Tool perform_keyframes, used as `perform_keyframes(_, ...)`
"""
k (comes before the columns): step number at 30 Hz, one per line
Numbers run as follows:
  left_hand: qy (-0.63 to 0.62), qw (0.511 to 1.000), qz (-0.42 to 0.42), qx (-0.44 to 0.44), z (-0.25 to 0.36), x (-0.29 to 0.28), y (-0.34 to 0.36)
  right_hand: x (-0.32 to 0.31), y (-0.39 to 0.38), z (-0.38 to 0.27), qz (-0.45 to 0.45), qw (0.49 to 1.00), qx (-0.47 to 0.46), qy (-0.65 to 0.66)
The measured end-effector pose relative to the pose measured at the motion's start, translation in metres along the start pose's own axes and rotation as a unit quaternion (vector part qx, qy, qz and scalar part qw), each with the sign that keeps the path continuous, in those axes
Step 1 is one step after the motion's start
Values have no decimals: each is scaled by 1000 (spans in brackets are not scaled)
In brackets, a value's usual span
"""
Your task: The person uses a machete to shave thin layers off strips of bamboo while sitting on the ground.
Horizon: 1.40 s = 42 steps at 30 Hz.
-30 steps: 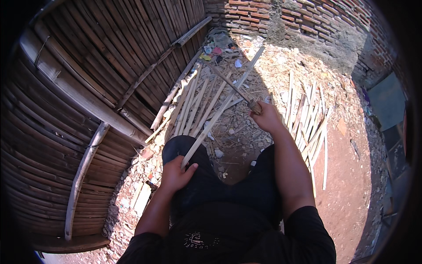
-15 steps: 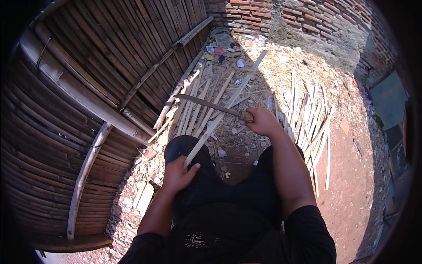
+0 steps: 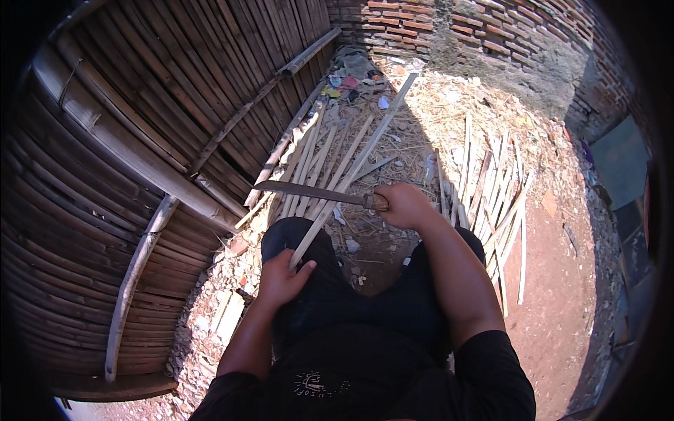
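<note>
My left hand [image 3: 283,278] is closed round the near end of a long pale bamboo strip [image 3: 378,135], over my left thigh. The strip slants away from me, up and to the right, toward the brick wall. In my right hand [image 3: 405,205] is the wooden handle of a machete [image 3: 316,191], gripped in front of my right knee. Its long dark blade points left and crosses over the strip in this view. Whether the blade touches the strip I cannot tell.
A slatted bamboo wall [image 3: 175,91] with poles rises along the left. Several split strips [image 3: 495,189] lie piled at the right, and more strips [image 3: 309,165] lie beyond my left knee. Shavings and litter cover the ground up to a brick wall [image 3: 491,35].
My right hand has moved nearer to me and a little left, bringing the machete blade lower along the strip. The strip's far end has shifted slightly left; my left hand keeps its hold.
</note>
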State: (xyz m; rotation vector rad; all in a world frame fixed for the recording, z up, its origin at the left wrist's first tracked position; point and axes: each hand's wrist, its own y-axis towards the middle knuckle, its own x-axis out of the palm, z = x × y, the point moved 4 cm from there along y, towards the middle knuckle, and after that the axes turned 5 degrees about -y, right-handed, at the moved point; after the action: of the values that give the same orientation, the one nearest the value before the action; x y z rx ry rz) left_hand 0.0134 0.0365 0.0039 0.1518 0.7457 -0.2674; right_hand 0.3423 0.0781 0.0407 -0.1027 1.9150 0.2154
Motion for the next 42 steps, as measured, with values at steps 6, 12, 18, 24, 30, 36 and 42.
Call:
perform_keyframes(6,13,1000,-6,0,4,0,1,7,0,-16,-49,994,-94,-39)
perform_keyframes(12,19,1000,-9,5,4,0,-1,-30,-3,58,123,968,204,75)
perform_keyframes(18,10,1000,-7,17,3,2,0,-25,-9,70,159,958,196,133)
perform_keyframes(24,-26,999,-6,-20,0,0,0,-1,-3,11,54,998,-15,23)
perform_keyframes(30,-12,1000,7,2,-2,1,0,10,1,-21,-59,992,-101,-57)
perform_keyframes(36,0,1000,-16,-15,1,0,1,-21,-2,57,94,983,150,49)
perform_keyframes(42,-10,1000,-25,-7,3,1,2,-22,-10,84,193,942,211,174)
